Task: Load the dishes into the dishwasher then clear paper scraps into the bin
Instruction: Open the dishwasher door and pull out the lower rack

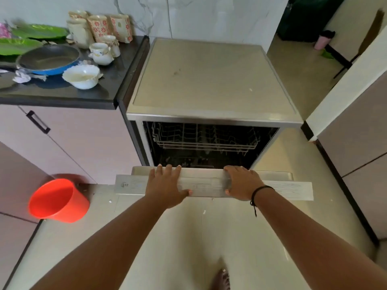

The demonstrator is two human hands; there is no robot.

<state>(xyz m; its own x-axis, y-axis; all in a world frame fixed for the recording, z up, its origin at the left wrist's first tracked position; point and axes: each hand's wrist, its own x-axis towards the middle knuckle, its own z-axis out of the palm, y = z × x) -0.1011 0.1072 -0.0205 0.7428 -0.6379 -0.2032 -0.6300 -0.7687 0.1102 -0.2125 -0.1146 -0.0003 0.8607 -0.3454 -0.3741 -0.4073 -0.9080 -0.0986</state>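
Note:
The dishwasher (211,80) stands open, its door (293,189) swung down partway, and an empty wire rack (205,137) shows inside. My left hand (165,185) grips the door's top edge, fingers over it and thumb on the front. My right hand (240,183) grips the same edge further right. Dishes wait on the black counter (117,65) at the left: a white bowl (81,76), a blue frying pan (48,59), green plates (37,31), white cups (102,52) and flowered mugs (109,26). Crumpled paper scraps (22,77) lie by the pan.
A red bin (58,200) stands tilted on the floor against the pink cabinet (69,139) left of the door. Small white bits dot the beige floor (188,237). A wall and cabinet (356,132) close in on the right. My foot (224,279) shows at the bottom.

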